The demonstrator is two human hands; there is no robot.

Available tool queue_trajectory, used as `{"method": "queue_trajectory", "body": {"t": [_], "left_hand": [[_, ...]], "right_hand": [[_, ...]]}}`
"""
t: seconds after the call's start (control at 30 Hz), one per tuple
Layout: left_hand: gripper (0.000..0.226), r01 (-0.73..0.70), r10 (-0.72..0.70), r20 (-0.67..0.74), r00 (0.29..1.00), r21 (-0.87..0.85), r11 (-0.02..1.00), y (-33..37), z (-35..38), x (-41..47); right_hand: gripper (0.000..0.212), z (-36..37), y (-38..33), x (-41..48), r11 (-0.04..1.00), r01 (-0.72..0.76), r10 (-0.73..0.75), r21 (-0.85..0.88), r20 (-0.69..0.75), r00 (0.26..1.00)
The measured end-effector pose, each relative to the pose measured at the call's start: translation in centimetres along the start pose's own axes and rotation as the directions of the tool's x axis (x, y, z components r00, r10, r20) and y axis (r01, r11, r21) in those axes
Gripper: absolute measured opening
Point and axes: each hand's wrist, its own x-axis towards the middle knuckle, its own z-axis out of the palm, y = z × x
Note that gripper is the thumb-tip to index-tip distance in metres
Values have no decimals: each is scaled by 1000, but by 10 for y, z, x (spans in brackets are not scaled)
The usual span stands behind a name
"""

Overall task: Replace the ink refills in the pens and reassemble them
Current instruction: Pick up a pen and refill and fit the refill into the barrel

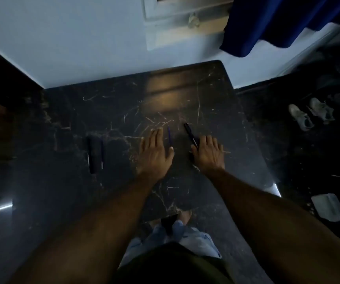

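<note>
On the dark marble table (185, 95) my left hand (156, 152) lies flat, palm down, fingers apart, holding nothing. Just to its right lies a thin blue refill (169, 136). A black pen (190, 134) lies slanted at the thumb side of my right hand (209, 153), which rests on the table with its thumb against the pen's near end; whether it grips the pen is unclear. To the far left lie a black pen body (92, 155) and two thin refills (102, 154), side by side.
A pale wall runs behind the table, with a blue curtain (277, 23) at the upper right. A pair of grey shoes (310, 113) and pale cloths (328, 207) lie on the dark floor to the right. The table's near edge is by my legs.
</note>
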Motion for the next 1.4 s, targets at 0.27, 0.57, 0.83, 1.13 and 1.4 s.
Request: {"method": "queue_trajectory", "body": {"t": [0.27, 0.57, 0.83, 1.13, 1.4], "left_hand": [[64, -65, 35, -137, 990, -222, 973, 6, 1, 6], [40, 190, -198, 125, 972, -913, 360, 38, -29, 38], [8, 193, -130, 165, 978, -948, 252, 38, -20, 12], [18, 274, -161, 247, 956, -946, 174, 39, -7, 16], [16, 159, -44, 171, 984, -752, 639, 18, -3, 94]], "right_hand": [[42, 4, -9, 55, 995, -99, 98, 14, 60, 993], [17, -48, -9, 14, 814, 211, -206, 541, -70, 976], [17, -75, -12, -20, 818, 307, -328, 487, -43, 944], [40, -58, -11, -29, 899, 85, -104, 429, 21, 994], [49, -64, 34, -53, 772, -74, -35, 631, 159, 987]]}}
